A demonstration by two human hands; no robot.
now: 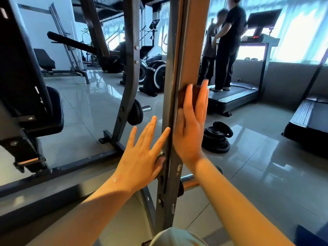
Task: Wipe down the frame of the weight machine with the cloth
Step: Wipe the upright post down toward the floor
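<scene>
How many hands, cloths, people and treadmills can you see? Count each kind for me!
Bare hands: 2, the left hand and the right hand
Brown cloth under the right hand: 1
People standing at the back: 2
Black treadmills: 2
Total: 7

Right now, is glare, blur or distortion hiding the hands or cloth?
Head view: no; the left hand, right hand and cloth are sharp and warmly lit. Head view: the windows blow out, the floor reflects glare, and wide-angle stretch shows at the edges.
</scene>
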